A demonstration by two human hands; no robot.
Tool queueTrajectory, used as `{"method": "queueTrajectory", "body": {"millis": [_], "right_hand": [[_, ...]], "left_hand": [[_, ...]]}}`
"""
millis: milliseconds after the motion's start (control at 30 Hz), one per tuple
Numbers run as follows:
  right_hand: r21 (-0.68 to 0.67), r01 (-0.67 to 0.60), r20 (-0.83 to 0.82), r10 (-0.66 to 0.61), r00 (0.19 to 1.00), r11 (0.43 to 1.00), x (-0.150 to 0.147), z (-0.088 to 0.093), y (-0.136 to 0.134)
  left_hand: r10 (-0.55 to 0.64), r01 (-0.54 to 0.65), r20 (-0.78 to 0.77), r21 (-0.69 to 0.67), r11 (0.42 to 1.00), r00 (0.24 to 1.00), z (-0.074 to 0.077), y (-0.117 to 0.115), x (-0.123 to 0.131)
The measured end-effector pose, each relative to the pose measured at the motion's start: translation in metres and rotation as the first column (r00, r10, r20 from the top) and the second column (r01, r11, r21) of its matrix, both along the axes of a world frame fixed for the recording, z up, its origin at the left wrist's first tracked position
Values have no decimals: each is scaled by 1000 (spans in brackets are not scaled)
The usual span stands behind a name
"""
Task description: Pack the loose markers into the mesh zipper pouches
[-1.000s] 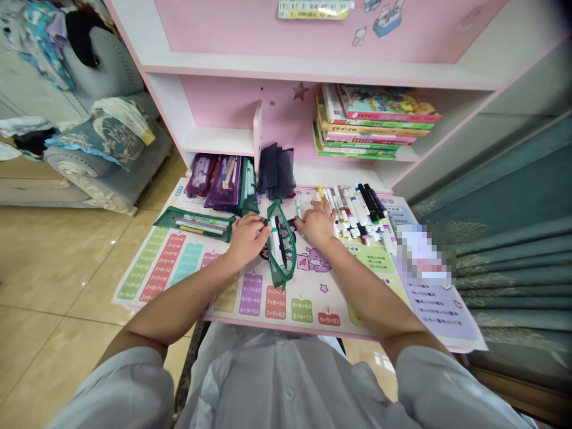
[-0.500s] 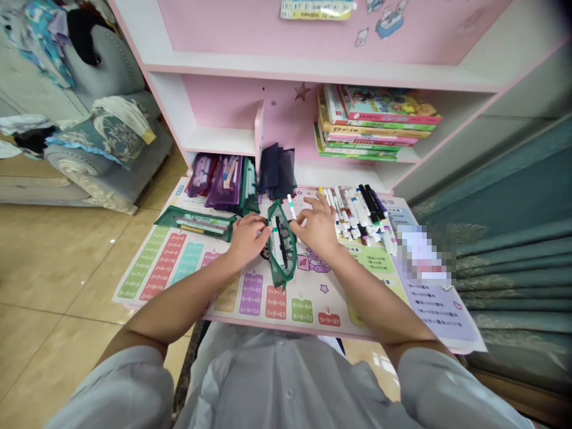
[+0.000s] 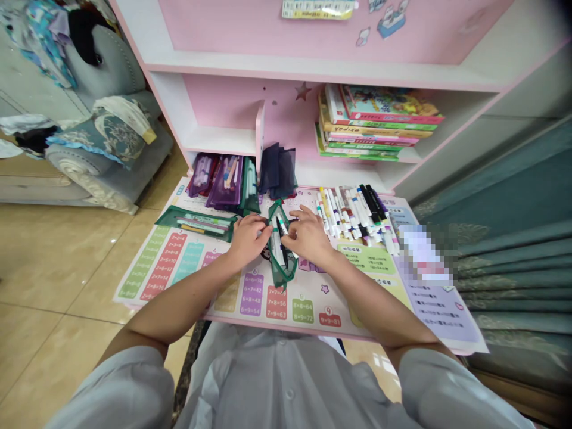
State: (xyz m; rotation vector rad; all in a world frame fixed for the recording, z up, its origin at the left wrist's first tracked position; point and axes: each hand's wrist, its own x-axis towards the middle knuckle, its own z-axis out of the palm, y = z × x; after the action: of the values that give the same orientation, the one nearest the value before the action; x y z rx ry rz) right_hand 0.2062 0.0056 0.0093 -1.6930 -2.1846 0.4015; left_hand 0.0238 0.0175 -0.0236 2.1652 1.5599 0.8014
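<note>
A green mesh pencil pouch [image 3: 280, 271] lies open on the printed multiplication desk mat [image 3: 250, 304], with several white markers standing in its opening. My left hand [image 3: 249, 240] grips the pouch's left edge. My right hand [image 3: 307, 234] sits over the pouch's mouth, its fingers closed on a white marker [image 3: 283, 226] with a green end, which points into the opening. To the right, several loose markers [image 3: 355, 214] lie side by side on the mat. My hands hide part of the pouch.
Behind the mat stand purple mesh pouches with pens [image 3: 223, 182] and a dark navy mesh pouch [image 3: 277, 170]. A flat green pouch [image 3: 196, 226] lies at left. Stacked books [image 3: 379, 125] fill the pink shelf [image 3: 223, 140] above. A blurred patch covers the mat's right side.
My right hand has moved left from beside the pouch to over its mouth. The marker that stood on the mat above the pouch now sits in that hand. My left hand has stayed put.
</note>
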Motion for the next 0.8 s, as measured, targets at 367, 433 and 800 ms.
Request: {"method": "queueTrajectory", "body": {"millis": [367,433,800], "right_hand": [[-28,-21,54,22,998,999,-9,-13,-2],[-23,-21,45,22,999,1000,-9,-14,-2],[156,168,-19,-167,986,973,17,-13,19]], "left_hand": [[-16,16,-19,-6,1000,1000,1,1,-1],[-15,15,-12,-3,1000,1000,1,1,-1],[-10,10,3,13,1000,1000,0,0,0]]}}
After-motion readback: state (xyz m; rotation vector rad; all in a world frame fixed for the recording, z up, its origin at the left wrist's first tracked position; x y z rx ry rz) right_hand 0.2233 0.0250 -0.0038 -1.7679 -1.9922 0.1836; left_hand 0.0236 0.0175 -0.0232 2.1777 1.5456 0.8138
